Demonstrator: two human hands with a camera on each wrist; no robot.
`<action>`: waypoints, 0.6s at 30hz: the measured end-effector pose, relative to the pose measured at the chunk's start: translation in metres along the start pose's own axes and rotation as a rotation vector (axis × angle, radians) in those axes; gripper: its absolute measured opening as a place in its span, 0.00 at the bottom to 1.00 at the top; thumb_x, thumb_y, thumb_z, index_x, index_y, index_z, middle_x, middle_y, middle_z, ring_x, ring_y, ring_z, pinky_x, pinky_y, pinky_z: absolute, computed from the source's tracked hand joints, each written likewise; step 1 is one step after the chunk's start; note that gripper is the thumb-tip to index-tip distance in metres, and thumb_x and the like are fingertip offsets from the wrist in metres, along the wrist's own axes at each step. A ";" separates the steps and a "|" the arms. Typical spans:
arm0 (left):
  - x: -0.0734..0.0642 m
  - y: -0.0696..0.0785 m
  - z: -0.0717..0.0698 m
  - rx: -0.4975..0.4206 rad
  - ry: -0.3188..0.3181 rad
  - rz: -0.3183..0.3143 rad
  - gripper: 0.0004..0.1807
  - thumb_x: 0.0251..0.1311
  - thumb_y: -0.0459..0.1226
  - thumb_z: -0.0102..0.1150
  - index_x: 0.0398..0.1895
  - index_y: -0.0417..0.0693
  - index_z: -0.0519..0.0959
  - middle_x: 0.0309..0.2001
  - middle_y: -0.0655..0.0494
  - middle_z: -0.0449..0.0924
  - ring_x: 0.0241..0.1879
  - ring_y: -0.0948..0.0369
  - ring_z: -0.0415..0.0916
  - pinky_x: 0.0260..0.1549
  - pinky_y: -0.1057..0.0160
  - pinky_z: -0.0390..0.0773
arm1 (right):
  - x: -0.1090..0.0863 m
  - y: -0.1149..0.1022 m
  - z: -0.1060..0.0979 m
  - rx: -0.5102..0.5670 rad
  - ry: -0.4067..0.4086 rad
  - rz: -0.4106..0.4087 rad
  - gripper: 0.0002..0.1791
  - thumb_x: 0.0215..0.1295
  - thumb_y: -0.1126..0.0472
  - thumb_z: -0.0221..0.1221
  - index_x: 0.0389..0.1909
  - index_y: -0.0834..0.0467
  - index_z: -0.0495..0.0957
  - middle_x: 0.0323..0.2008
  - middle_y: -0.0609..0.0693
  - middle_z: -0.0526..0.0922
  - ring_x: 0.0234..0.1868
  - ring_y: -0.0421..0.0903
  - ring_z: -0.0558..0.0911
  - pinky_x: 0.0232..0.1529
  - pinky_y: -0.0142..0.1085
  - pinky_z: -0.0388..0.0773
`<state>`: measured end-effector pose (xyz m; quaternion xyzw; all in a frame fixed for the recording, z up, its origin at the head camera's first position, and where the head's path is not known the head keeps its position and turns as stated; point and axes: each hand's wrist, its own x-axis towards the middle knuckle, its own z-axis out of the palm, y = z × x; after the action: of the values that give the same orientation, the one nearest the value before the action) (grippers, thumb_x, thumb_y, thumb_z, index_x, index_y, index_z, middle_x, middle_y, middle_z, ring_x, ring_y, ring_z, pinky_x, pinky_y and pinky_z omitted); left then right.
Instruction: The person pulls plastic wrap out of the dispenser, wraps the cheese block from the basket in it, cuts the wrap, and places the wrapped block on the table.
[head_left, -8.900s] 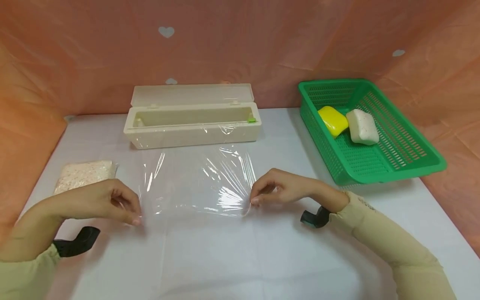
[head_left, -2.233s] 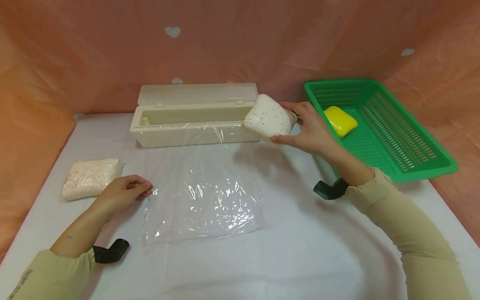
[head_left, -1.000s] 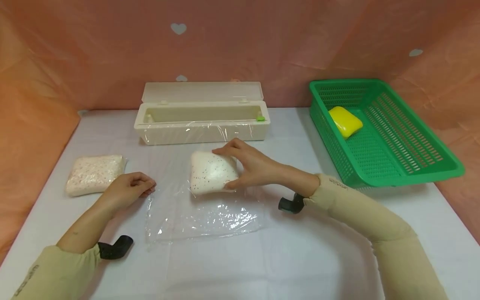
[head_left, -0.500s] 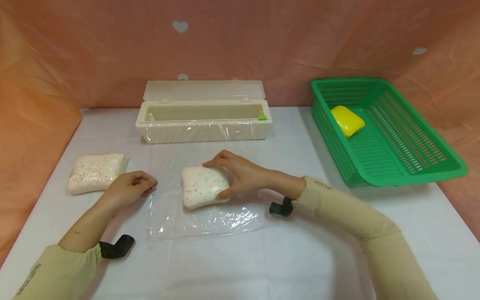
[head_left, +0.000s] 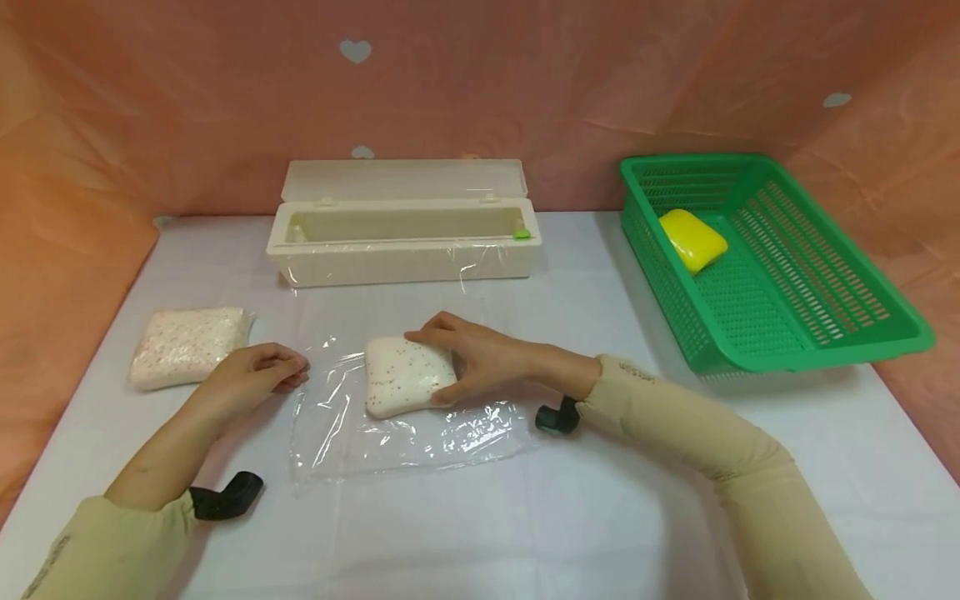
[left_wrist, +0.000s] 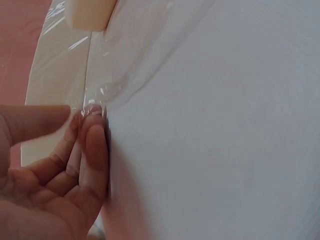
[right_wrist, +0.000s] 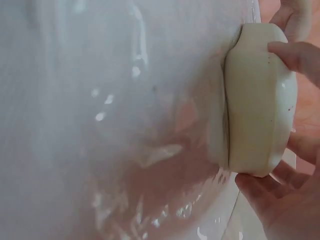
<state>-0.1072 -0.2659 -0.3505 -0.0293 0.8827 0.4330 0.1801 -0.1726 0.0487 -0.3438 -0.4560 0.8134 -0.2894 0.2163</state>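
Clear plastic film point(head_left: 341, 450) lies on the white table, running toward the person from a cream dispenser box point(head_left: 408, 265). My right hand point(head_left: 483, 357) grips a white speckled block point(head_left: 401, 379), shaped like a bar of soap, which rests on the film. In the right wrist view, the thumb and fingers hold the block point(right_wrist: 255, 105) from opposite ends. My left hand point(head_left: 251, 379) rests at the film's left edge. In the left wrist view its fingers point(left_wrist: 95, 150) touch the film, with the thumb slightly apart. A film-wrapped speckled block point(head_left: 187, 346) lies just beyond the left hand.
A green basket point(head_left: 817, 358) stands at the right, with a yellow block point(head_left: 693, 240) in it. The dispenser's lid point(head_left: 405, 179) stands raised, with a small green piece point(head_left: 522, 234) at its right end. An orange cloth point(head_left: 480, 92) hangs behind the table.
The right hand took the speckled block from the basket and set it on the film. Half a second ago it sat there too; streaks at the film's left have since become more marked.
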 end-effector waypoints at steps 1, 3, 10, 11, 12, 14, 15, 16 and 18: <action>0.000 -0.001 -0.001 -0.027 -0.014 0.001 0.20 0.71 0.37 0.47 0.51 0.25 0.72 0.38 0.54 0.84 0.32 0.75 0.77 0.35 0.75 0.78 | 0.000 0.001 0.000 -0.002 -0.009 -0.007 0.45 0.53 0.53 0.68 0.71 0.57 0.60 0.59 0.53 0.67 0.57 0.45 0.70 0.58 0.32 0.68; -0.001 -0.003 -0.004 -0.057 -0.035 -0.004 0.21 0.71 0.37 0.46 0.53 0.23 0.71 0.39 0.54 0.83 0.33 0.76 0.77 0.36 0.75 0.78 | -0.001 0.001 0.000 -0.005 -0.023 -0.019 0.46 0.54 0.53 0.67 0.72 0.58 0.58 0.60 0.53 0.66 0.59 0.45 0.69 0.60 0.33 0.67; -0.016 0.003 -0.012 0.110 0.006 -0.010 0.26 0.65 0.46 0.56 0.52 0.29 0.69 0.39 0.48 0.83 0.32 0.69 0.77 0.31 0.70 0.77 | -0.010 -0.001 -0.007 -0.074 -0.012 0.021 0.51 0.51 0.48 0.70 0.73 0.53 0.55 0.71 0.52 0.59 0.71 0.47 0.59 0.70 0.42 0.59; -0.018 0.005 -0.013 0.163 0.025 0.007 0.26 0.63 0.48 0.59 0.49 0.33 0.71 0.38 0.49 0.82 0.32 0.69 0.76 0.31 0.69 0.76 | -0.013 -0.001 -0.009 -0.075 0.014 0.010 0.50 0.51 0.47 0.71 0.73 0.53 0.56 0.70 0.53 0.60 0.71 0.47 0.59 0.70 0.43 0.60; -0.021 0.007 -0.013 0.211 0.044 0.030 0.24 0.60 0.49 0.62 0.46 0.36 0.72 0.36 0.51 0.82 0.31 0.69 0.76 0.30 0.69 0.75 | -0.016 0.000 -0.010 -0.068 0.042 -0.002 0.49 0.50 0.48 0.71 0.72 0.54 0.59 0.69 0.53 0.61 0.70 0.48 0.61 0.69 0.43 0.62; -0.025 0.010 -0.012 0.278 0.075 0.098 0.22 0.54 0.50 0.68 0.39 0.43 0.74 0.33 0.55 0.79 0.30 0.68 0.73 0.28 0.69 0.72 | -0.024 0.003 -0.014 -0.039 0.098 -0.028 0.44 0.50 0.49 0.72 0.67 0.56 0.65 0.64 0.54 0.66 0.65 0.48 0.67 0.64 0.41 0.69; -0.026 0.011 -0.011 0.296 0.083 0.147 0.20 0.51 0.49 0.71 0.35 0.46 0.75 0.32 0.57 0.78 0.29 0.68 0.72 0.28 0.69 0.71 | -0.028 0.005 -0.015 -0.029 0.118 -0.039 0.40 0.50 0.50 0.72 0.64 0.57 0.68 0.61 0.53 0.69 0.61 0.48 0.70 0.60 0.40 0.72; -0.028 0.011 -0.008 0.318 0.086 0.207 0.18 0.48 0.49 0.73 0.32 0.50 0.75 0.30 0.59 0.77 0.29 0.69 0.71 0.28 0.69 0.70 | -0.033 0.008 -0.017 -0.018 0.131 -0.044 0.36 0.50 0.51 0.72 0.60 0.58 0.71 0.57 0.52 0.73 0.56 0.47 0.73 0.56 0.38 0.74; -0.030 0.010 -0.002 0.337 0.069 0.343 0.18 0.42 0.48 0.76 0.28 0.55 0.75 0.28 0.63 0.75 0.28 0.70 0.69 0.28 0.70 0.69 | -0.043 0.011 -0.018 -0.002 0.119 -0.033 0.28 0.50 0.52 0.72 0.50 0.57 0.75 0.48 0.49 0.77 0.48 0.45 0.76 0.50 0.35 0.76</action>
<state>-0.0816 -0.2645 -0.3317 0.1369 0.9401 0.3026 0.0762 -0.1695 0.0957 -0.3342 -0.4515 0.8175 -0.3186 0.1622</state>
